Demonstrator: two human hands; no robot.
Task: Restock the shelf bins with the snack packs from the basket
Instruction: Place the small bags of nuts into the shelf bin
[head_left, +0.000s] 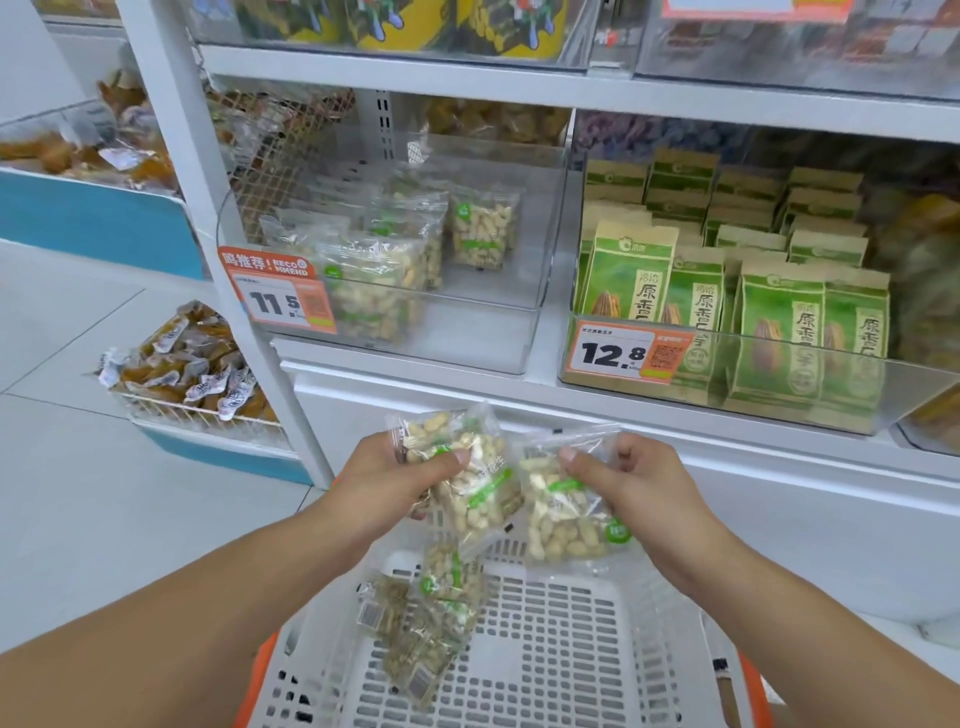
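Your left hand (395, 478) pinched peanut packs (467, 478), your right hand (631, 480) pinched 1 peanut pack (563, 512), above the basket (545, 649); the half-filled peanut bin (483, 312) stood farther, up-left, nearer your left hand.

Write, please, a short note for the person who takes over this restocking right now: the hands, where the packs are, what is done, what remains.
Left hand: grips a peanut pack above the basket.
Right hand: pinches a second peanut pack beside it.
White basket: a few more packs lie at its left side.
Clear bin with the 11.5 price tag: holds the same peanut packs, with room on its right side.
Done: some packs already stand in the bin.
Left: place both held packs there, then those in the basket.
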